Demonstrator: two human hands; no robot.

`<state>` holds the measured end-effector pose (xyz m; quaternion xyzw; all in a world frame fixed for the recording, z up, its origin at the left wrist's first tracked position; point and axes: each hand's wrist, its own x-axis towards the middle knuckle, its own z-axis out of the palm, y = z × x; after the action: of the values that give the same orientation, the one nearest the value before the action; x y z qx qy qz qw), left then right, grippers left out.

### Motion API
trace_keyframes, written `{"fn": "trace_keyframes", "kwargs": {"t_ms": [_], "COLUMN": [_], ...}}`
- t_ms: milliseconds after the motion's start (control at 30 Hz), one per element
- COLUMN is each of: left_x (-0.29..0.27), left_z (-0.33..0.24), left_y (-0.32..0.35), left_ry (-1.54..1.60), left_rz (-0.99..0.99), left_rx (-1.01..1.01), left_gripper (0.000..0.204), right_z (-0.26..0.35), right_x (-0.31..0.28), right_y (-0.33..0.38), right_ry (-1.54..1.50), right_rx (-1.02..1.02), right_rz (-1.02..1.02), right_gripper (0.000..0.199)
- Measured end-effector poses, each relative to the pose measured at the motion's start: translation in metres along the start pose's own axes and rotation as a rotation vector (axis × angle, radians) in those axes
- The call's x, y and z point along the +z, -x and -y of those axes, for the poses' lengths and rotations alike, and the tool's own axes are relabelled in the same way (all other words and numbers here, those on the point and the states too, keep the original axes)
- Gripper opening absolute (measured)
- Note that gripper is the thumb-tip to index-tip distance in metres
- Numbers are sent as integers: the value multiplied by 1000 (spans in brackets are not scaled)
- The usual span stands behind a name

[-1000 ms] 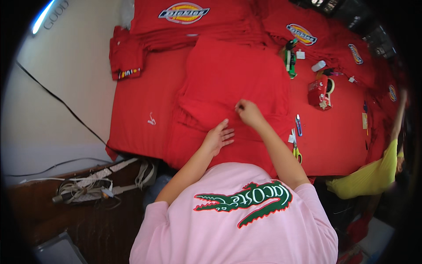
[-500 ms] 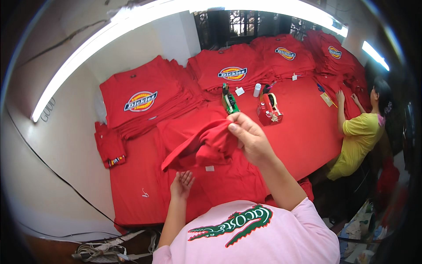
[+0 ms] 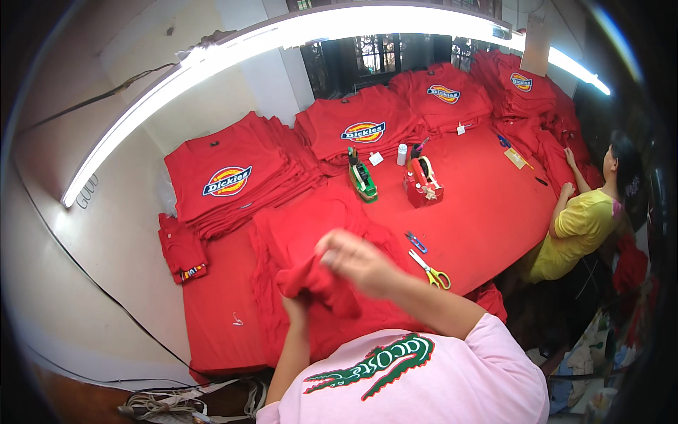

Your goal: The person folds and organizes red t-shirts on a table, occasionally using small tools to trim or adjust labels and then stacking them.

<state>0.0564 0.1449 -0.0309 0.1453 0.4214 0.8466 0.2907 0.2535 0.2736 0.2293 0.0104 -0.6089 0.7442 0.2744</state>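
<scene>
A bunched red T-shirt (image 3: 321,286) hangs just above the near part of the table, over other red cloth (image 3: 300,222) lying spread there. My right hand (image 3: 360,263), blurred by motion, is at the upper edge of the bunched cloth with bent fingers; whether it grips the cloth does not show. Under the left side of the bundle is my left hand (image 3: 295,308), its fingers covered by the fabric. To the right of my right hand lie yellow-handled scissors (image 3: 431,270) and small blue thread snips (image 3: 417,242).
Piles of printed red shirts (image 3: 244,159) line the table's back. A green tape dispenser (image 3: 362,182), a red tape dispenser (image 3: 424,191) and a white bottle (image 3: 402,154) stand before them. A small folded red garment (image 3: 182,247) lies left. At right, a person in yellow (image 3: 586,215) handles red cloth.
My right hand has moved left and down with the cloth bunching lower. My left hand, earlier open below the shirt, is now partly covered by it. Scissors and snips have come into sight.
</scene>
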Motion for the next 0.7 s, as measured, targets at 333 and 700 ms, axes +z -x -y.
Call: {"fn": "trace_keyframes", "kwargs": {"t_ms": [333,700], "left_x": [7,174], "left_z": [-113,-230], "left_y": [37,49], "left_ry": [8,249], "left_rz": [102,470], "left_rx": [-639,-169], "left_gripper": [30,34], "right_z": [-23,-145], "right_x": [-131,-114], "right_y": [6,1], "right_ry": [629,1233], "right_rx": [-127,378], "right_rz": [-536,-174], "right_gripper": [59,61]}}
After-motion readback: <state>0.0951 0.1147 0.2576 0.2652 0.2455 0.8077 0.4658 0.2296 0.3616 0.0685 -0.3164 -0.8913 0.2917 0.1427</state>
